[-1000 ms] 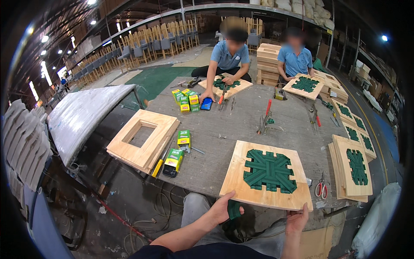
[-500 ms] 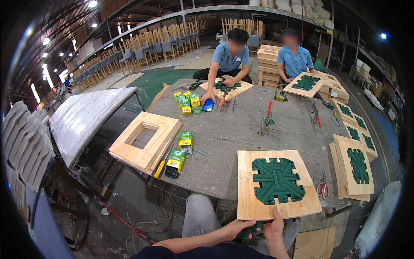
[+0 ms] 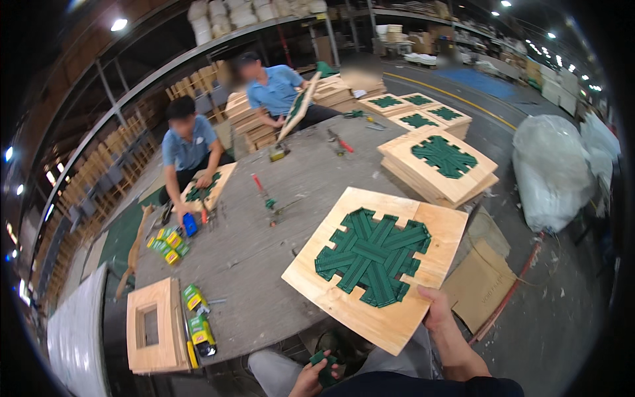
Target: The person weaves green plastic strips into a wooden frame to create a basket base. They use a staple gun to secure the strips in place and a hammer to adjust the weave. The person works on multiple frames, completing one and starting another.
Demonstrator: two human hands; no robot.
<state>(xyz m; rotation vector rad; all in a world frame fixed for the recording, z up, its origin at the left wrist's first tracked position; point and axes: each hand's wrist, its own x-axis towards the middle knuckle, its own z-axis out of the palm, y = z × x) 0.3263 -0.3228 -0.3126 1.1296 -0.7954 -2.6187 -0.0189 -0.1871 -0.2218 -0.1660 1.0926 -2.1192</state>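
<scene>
Grey worktop (image 3: 248, 284), open left of the webbed panel (image 3: 374, 261) — my right hand (image 3: 436, 311) outstretched, gripping the panel's right edge, left hand (image 3: 311, 378) off the worktop's near edge, clutching green strap (image 3: 327, 377).

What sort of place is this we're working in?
Probably a furniture workshop: a green-webbed wooden frame at the worktable, rows of wooden-legged seats beyond, and storage racking stacked with white bundles.

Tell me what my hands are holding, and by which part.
Your right hand holds the wooden frame by its lower right edge. Your left hand holds a green strap; which part is unclear.
</scene>
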